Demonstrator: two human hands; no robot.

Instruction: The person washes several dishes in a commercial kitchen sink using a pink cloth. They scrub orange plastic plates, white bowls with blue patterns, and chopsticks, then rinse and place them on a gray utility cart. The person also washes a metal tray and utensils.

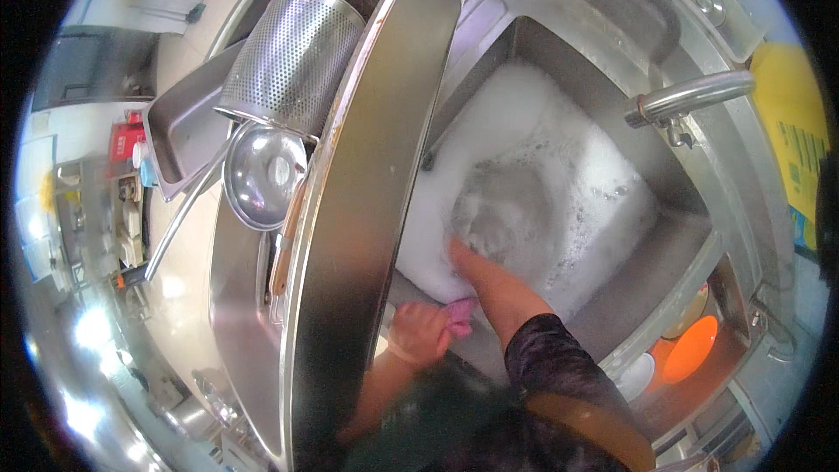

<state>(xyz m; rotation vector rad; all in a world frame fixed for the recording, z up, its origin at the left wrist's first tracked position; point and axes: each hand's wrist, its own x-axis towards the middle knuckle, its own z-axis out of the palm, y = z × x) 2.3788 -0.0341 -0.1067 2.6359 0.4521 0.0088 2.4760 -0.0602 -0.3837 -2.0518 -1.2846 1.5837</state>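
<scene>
My left hand (419,331) is closed around a bunched pink cloth (460,316) at the near edge of a stainless steel sink basin (668,262). White suds (524,105) cover much of the water in this basin, with a greyer patch (505,203) around the middle. My right forearm (501,285) reaches down into the water. Below the wrist, my right hand is hidden by water and foam, so its grip cannot be seen. Beside my left arm, a large stainless steel pan (373,210) stands tilted on its edge along the basin's left side.
Left of the pan are a perforated metal cylinder (295,56), a round metal bowl (265,174), wooden handles (285,242) and a rectangular metal pan (190,118). A faucet (695,98) juts over the basin from the right. An orange dish (691,349) lies in a side basin.
</scene>
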